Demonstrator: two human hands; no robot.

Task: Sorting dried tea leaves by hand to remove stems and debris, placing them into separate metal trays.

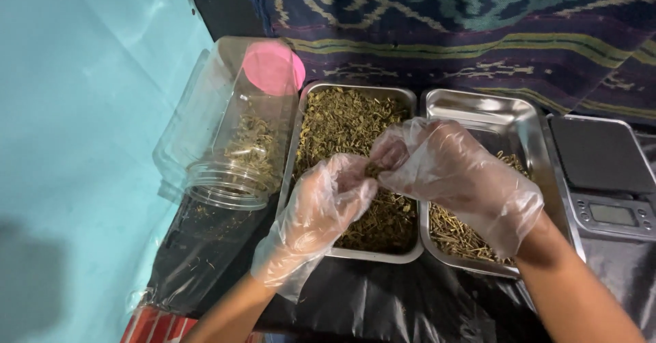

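Both my hands wear loose clear plastic gloves and meet above a steel tray [407,98] full of dried green-brown herb. My left hand [321,206] and my right hand [458,175] pinch the same small clump of dried herb [373,170] between their fingertips, just over the tray's middle. A second steel tray [509,111] to the right holds a thinner layer of herb stems, partly hidden under my right hand and wrist.
A clear plastic jar [232,138] with a pink bottom lies on its side left of the trays, some herb inside, mouth toward me. A grey digital scale [605,172] stands at the right. Black plastic sheeting [383,302] covers the surface; a patterned cloth [478,29] lies behind.
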